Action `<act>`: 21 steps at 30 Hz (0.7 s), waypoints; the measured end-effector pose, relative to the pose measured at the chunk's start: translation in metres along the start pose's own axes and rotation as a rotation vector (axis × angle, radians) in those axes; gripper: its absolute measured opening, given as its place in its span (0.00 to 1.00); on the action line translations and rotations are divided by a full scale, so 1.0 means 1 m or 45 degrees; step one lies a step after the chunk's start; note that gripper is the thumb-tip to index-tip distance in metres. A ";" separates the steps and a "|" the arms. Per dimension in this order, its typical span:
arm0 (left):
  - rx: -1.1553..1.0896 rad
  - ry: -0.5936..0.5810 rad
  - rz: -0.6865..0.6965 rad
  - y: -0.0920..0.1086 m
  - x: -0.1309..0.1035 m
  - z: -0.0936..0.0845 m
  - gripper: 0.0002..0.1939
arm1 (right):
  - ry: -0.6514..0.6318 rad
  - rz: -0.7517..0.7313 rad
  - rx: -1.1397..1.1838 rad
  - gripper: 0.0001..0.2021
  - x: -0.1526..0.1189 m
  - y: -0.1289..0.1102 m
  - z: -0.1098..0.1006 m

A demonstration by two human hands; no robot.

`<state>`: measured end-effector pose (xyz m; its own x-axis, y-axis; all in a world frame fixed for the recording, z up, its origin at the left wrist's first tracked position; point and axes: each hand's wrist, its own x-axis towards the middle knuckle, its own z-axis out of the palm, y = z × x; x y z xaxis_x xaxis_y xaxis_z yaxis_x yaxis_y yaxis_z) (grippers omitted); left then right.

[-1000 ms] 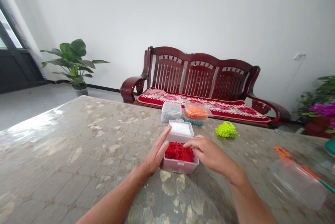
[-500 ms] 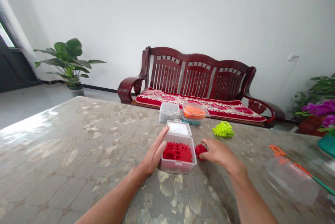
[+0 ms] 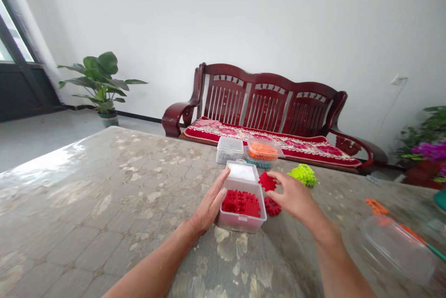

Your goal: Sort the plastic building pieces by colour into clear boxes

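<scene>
A clear plastic box (image 3: 243,224) with its lid (image 3: 241,171) hinged back stands on the table in front of me. Red interlocking plastic building pieces (image 3: 242,203) fill it. My left hand (image 3: 210,206) lies along the box's left side, fingers stretched out and touching it. To the right of the box, my right hand (image 3: 291,193) pinches a flat red toothed building piece (image 3: 267,181) between thumb and fingers, raised off the table. Below that hand, another red piece (image 3: 272,206) rests on the table, close to the box's right wall.
Behind the open box are a closed clear box (image 3: 230,150) and a container of orange pieces (image 3: 264,150) above blue ones. Lime-green pieces (image 3: 304,175) lie in a pile farther right. A transparent tub (image 3: 399,247) and orange pieces (image 3: 376,206) sit at the table's right.
My right hand has lifted a red piece up from beside the box, uncovering another on the table. My left hand stays at the box. The view has shifted slightly left.
</scene>
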<state>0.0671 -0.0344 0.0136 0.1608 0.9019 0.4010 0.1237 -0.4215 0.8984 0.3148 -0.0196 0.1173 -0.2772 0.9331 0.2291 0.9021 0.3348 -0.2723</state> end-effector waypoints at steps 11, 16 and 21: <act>-0.050 -0.012 0.008 0.004 -0.002 0.001 0.31 | -0.085 -0.429 0.272 0.19 0.011 -0.046 0.026; -0.051 -0.011 0.004 0.003 -0.001 0.001 0.32 | -0.172 -0.520 0.301 0.12 0.009 -0.047 0.027; -0.069 -0.021 0.000 0.000 -0.001 0.001 0.31 | -0.020 -0.345 0.315 0.12 0.014 -0.020 0.020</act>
<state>0.0674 -0.0353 0.0126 0.1772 0.8999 0.3984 0.0707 -0.4154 0.9069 0.2864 -0.0107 0.1075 -0.5023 0.8073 0.3098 0.6883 0.5901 -0.4219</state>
